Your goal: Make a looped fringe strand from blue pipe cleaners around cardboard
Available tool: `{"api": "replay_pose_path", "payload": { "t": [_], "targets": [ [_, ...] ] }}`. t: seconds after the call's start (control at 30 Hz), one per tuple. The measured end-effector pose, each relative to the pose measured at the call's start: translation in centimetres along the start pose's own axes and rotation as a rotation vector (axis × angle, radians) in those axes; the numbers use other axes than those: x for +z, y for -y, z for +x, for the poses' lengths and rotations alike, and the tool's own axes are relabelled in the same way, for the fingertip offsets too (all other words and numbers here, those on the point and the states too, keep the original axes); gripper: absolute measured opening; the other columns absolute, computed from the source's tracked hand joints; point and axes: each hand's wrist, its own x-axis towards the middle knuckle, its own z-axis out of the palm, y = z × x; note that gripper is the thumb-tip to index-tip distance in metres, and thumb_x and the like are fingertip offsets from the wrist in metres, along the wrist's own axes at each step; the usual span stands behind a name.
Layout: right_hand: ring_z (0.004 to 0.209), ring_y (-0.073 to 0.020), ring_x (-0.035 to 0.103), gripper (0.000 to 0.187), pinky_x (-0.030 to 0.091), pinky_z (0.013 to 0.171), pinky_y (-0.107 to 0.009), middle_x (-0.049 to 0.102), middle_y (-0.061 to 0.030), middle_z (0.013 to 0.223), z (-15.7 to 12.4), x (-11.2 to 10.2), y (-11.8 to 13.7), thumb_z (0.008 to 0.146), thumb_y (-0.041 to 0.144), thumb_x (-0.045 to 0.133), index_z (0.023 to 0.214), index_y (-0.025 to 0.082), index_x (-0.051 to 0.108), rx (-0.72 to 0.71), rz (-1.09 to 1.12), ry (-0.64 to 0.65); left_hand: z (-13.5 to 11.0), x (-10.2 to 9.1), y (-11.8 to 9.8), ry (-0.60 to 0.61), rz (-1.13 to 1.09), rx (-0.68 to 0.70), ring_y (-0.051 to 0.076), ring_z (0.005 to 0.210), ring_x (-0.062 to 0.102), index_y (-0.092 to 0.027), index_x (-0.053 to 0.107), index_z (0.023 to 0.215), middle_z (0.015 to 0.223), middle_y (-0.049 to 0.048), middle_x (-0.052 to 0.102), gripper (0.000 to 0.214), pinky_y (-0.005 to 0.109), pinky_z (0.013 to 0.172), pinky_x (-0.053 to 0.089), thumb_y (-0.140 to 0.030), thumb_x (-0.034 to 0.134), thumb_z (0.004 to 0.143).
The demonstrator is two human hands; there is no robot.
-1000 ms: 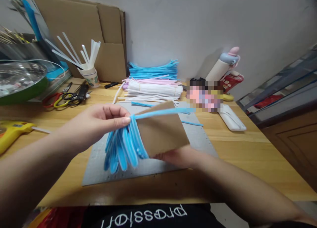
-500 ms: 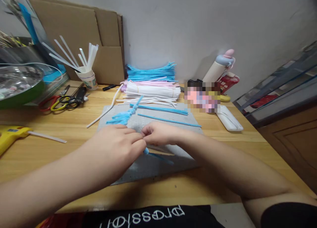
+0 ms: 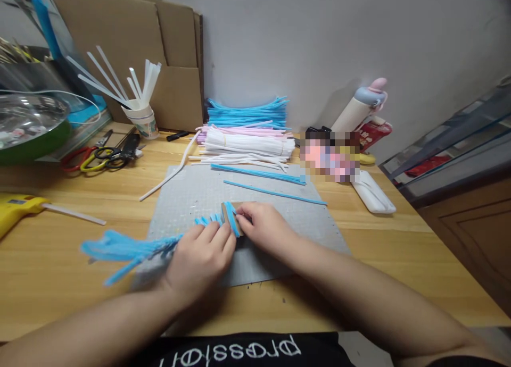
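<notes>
My left hand (image 3: 205, 252) is closed around a bunch of blue pipe cleaners (image 3: 123, 247); their looped, fanned ends stick out to the left, somewhat blurred. Beyond its knuckles, short blue loops show in a row. A small brown cardboard piece (image 3: 225, 215) with blue pipe cleaner wound across it stands between the hands. My right hand (image 3: 265, 226) pinches the right side of this cardboard, thumb and forefinger at the blue winding. Both hands are over the grey mat (image 3: 187, 189). Further back on the mat lie several straight blue pipe cleaners (image 3: 259, 174) and a single one (image 3: 275, 192).
Bundles of blue (image 3: 247, 113) and white pipe cleaners (image 3: 249, 143) lie by the wall. At left are a yellow glue gun (image 3: 19, 213), scissors (image 3: 91, 157), a paper cup (image 3: 141, 119) of glue sticks and a green-sided bowl (image 3: 35, 138). A bottle (image 3: 351, 114) and white packet (image 3: 373, 192) are at right.
The blue bunch has swung from pointing away to pointing left and toward me. My left hand has turned and lowered slightly, and the cardboard with its blue winding has come into sight.
</notes>
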Motion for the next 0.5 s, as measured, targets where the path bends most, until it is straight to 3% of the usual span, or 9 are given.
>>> {"api": "replay_pose_path", "payload": {
  "t": [0.2,0.37,0.43,0.5],
  "targets": [
    [0.073,-0.0136,0.059,0.02,0.041,0.068,-0.024,0.069,-0.0034,0.082,-0.3,0.8,-1.3,0.087,0.02,0.049,0.096,0.016,0.067,0.008,0.127,-0.145,1.7,0.1,1.2,0.048,0.121,0.185,0.02,0.065,0.058,-0.014,0.065,0.083,0.074,0.0057,0.066,0.023,0.034,0.056,0.038,-0.004,0.045,0.087],
    [0.069,-0.0142,0.061,0.02,0.044,0.064,-0.024,0.07,-0.0023,0.078,-0.1,1.7,-2.4,0.085,0.021,0.051,0.095,0.017,0.068,0.083,0.207,-0.21,0.0,0.0,0.5,0.078,0.159,0.247,0.022,0.072,0.061,-0.009,0.068,0.088,0.092,0.012,0.071,0.026,0.034,0.054,0.039,-0.004,0.043,0.086],
    [0.077,-0.0162,0.064,0.021,0.046,0.07,-0.026,0.072,-0.0039,0.088,-0.3,2.0,-2.5,0.085,0.02,0.051,0.096,0.018,0.069,0.072,0.173,-0.168,-0.3,-0.6,-0.5,0.163,0.046,0.249,0.027,0.094,0.063,-0.006,0.066,0.108,0.113,0.0159,0.068,0.031,0.037,0.066,0.047,-0.008,0.042,0.088],
    [0.083,-0.0177,0.066,0.022,0.047,0.074,-0.028,0.073,-0.0047,0.093,-0.5,2.2,-2.5,0.086,0.02,0.05,0.098,0.019,0.069,0.05,0.118,-0.141,-0.2,-1.5,-1.1,0.189,-0.112,0.21,0.027,0.111,0.058,-0.008,0.06,0.121,0.125,0.0133,0.063,0.036,0.04,0.085,0.049,-0.012,0.041,0.091]
  ]
}}
